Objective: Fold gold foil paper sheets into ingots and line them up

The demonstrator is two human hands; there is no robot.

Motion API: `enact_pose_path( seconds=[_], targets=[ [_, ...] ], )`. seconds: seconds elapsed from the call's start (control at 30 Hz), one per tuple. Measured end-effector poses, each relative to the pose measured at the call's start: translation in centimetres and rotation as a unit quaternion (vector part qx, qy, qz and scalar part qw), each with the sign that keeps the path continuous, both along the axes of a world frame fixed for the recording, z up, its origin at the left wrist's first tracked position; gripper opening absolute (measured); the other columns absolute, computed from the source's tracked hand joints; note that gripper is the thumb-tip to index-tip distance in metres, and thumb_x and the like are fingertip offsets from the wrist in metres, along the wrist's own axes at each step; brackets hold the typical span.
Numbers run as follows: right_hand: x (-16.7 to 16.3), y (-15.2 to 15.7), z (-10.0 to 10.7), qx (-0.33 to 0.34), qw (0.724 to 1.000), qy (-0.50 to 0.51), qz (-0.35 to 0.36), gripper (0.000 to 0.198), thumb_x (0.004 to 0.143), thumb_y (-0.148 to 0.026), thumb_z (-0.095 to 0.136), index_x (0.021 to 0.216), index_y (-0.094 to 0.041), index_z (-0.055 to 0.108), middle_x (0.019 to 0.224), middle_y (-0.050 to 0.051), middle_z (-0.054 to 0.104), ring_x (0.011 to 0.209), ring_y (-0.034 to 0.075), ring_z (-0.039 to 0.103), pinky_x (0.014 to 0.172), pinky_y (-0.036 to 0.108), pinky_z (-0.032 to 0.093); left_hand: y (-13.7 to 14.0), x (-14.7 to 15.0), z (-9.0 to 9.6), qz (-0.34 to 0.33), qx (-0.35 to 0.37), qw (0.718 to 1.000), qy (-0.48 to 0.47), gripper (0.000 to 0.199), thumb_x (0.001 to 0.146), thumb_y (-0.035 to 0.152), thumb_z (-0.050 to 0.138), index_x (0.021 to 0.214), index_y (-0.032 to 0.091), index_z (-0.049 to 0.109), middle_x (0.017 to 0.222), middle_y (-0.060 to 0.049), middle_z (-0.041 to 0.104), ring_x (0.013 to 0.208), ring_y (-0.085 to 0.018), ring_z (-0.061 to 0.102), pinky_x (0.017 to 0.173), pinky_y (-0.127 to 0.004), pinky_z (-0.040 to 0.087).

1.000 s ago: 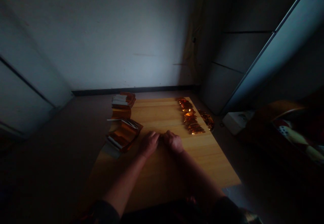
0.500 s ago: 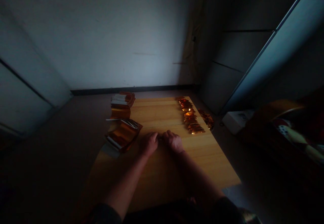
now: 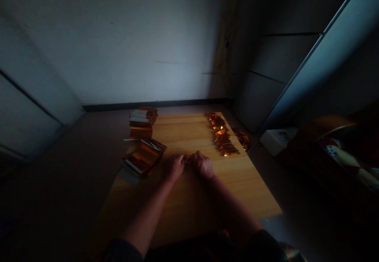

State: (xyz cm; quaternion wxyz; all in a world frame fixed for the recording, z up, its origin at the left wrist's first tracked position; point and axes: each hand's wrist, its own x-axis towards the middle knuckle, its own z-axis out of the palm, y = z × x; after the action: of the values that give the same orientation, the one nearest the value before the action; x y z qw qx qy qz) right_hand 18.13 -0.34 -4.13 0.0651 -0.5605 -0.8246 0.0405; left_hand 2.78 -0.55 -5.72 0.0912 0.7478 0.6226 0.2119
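Observation:
A small piece of copper-coloured foil paper shows between my hands, low over the wooden table. My left hand is closed on its left end, and my right hand is closed on its right end. Most of the piece is hidden by my fingers. Left of my left hand lies a stack of shiny copper-coloured foil sheets with white edges. Beyond it is another pile of foil sheets. To the right, a row of folded foil pieces runs along the table's far right side.
More foil pieces lie past the table's right edge. A white box stands on the floor at the right, near a tall cabinet. A pale wall rises behind the table. The light is dim.
My right hand has shifted very slightly, and more of the foil shows between my hands. The stacks and the row of folded pieces have stayed in place.

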Motion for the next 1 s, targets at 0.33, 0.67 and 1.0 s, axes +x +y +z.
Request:
enact_pose_path(
  seconds=[0.33,0.67,1.0],
  targets=[
    [-0.2,0.0,0.0,0.008,1.000,-0.010,-0.012,0.024,0.097,-0.022,0.033,0.102,-0.019,0.056,0.097,0.007,0.061,0.077,0.013,0.060,0.059,0.022,0.035,0.2,0.1,-0.2,0.017,-0.035,0.999,-0.016,0.032,0.086,0.012,0.046,0.110,0.020,0.065,0.106,-0.008,0.070,0.095,-0.020,0.065,0.087,-0.031,0.048],
    [0.0,-0.1,-0.2,0.011,1.000,0.005,-0.016,0.021,0.096,-0.019,0.035,0.101,-0.019,0.054,0.087,0.005,0.065,0.071,0.014,0.060,0.056,0.022,0.033,0.4,-0.4,-0.7,0.027,-0.061,0.994,-0.088,0.033,0.086,0.015,0.044,0.110,0.021,0.066,0.109,-0.006,0.070,0.102,-0.018,0.064,0.094,-0.030,0.046],
    [0.4,0.1,-0.8,0.031,0.997,0.060,0.021,0.018,0.093,-0.021,0.040,0.100,-0.021,0.056,0.082,0.002,0.066,0.067,0.012,0.059,0.056,0.020,0.034,0.4,-1.2,-0.5,-0.026,-0.065,0.983,-0.170,0.041,0.081,0.013,0.040,0.112,0.024,0.065,0.110,0.000,0.070,0.105,-0.016,0.063,0.096,-0.028,0.047]
  ],
)
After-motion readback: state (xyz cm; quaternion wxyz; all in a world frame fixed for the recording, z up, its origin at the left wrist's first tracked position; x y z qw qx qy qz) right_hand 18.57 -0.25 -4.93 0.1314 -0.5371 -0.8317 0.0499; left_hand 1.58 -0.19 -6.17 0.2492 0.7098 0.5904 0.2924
